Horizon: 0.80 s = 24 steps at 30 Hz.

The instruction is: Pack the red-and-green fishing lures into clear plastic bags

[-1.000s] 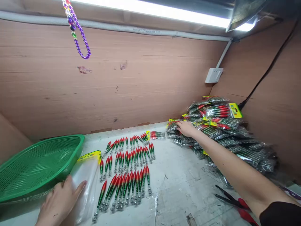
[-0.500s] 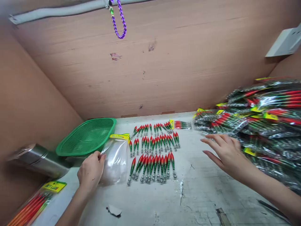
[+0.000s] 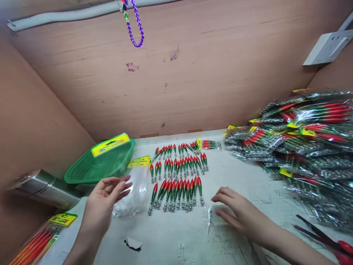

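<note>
Head view, header card: a blurred yellow header card [image 3: 110,144] sits in front of the green basket [image 3: 78,167], above your left hand; its clear film is too faint to trace.
Bag handling: a light pinch at the film's edge should serve best, since a hard grip would likely crease it and press its walls together.
Bag stack: the flat clear bags [image 3: 136,191] lie just beside your left fingertips; keep those edges square so that only one comes away at a time.
Squid jigs: the front row of red-and-green squid jigs [image 3: 175,191] lies on the counter [image 3: 171,233] between your hands, two more rows behind; take them by the body, because the hook crowns could snag film or skin.
Left hand: your left hand [image 3: 100,204] is off the counter, wrist bent, thumb close to the curled fingers; you cannot tell whether they pinch film.
Right hand: your right hand [image 3: 239,211] holds nothing visible, thumb parted from loosely bent fingers, back upward, forearm entering from the lower right.
</note>
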Available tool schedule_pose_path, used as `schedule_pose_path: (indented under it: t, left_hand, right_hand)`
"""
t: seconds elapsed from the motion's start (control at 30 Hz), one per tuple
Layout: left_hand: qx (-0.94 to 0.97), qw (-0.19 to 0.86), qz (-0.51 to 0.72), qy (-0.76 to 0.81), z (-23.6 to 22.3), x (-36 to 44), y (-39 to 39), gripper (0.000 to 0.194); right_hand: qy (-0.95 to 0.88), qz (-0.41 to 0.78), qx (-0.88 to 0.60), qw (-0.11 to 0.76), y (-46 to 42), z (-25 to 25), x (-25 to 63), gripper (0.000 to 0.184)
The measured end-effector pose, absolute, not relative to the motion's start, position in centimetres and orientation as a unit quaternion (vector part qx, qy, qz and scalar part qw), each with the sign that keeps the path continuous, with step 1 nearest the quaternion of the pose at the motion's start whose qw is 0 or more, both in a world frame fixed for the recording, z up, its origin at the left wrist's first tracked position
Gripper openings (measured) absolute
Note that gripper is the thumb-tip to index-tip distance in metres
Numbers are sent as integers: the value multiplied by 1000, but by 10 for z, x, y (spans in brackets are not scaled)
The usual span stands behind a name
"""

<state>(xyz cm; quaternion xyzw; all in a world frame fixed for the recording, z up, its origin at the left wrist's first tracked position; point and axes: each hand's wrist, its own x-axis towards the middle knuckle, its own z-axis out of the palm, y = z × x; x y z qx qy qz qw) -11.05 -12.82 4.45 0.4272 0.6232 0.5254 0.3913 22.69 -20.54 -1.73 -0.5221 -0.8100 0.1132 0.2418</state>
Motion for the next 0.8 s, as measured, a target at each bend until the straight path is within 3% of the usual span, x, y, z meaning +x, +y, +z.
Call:
schedule_pose_path:
  t: [0.07, 0.13, 0.2, 0.37, 0.57, 0.7, 0.8]
  left_hand:
    - [344, 534, 542, 550, 47, -88, -129, 34]
    - [310, 600, 532, 511, 45, -64, -130, 41]
    - [291, 641, 521, 483, 40, -44, -130, 32]
    - [245, 695, 491, 463, 25, -16, -133, 5]
    - [235, 720, 464, 459, 16, -3, -137, 12]
    - [224, 739, 438, 460, 11, 4, -143, 19]
    - [228, 760, 418, 442, 8, 7, -151, 25]
  right_hand:
    - [-811, 102, -531, 225, -199, -27, 210, 25]
    - [-809, 76, -541, 215, -192, -37, 196, 24]
    - [-809, 59, -543, 217, -186, -44, 188, 17]
    - [-805, 43, -536, 253, -192, -33, 200, 14]
    - [-760, 100, -498, 405, -234, 32, 226, 11]
    - [-808, 157, -426, 376, -253, 48, 215, 22]
    - [-842, 114, -410, 333, -252, 37, 199, 22]
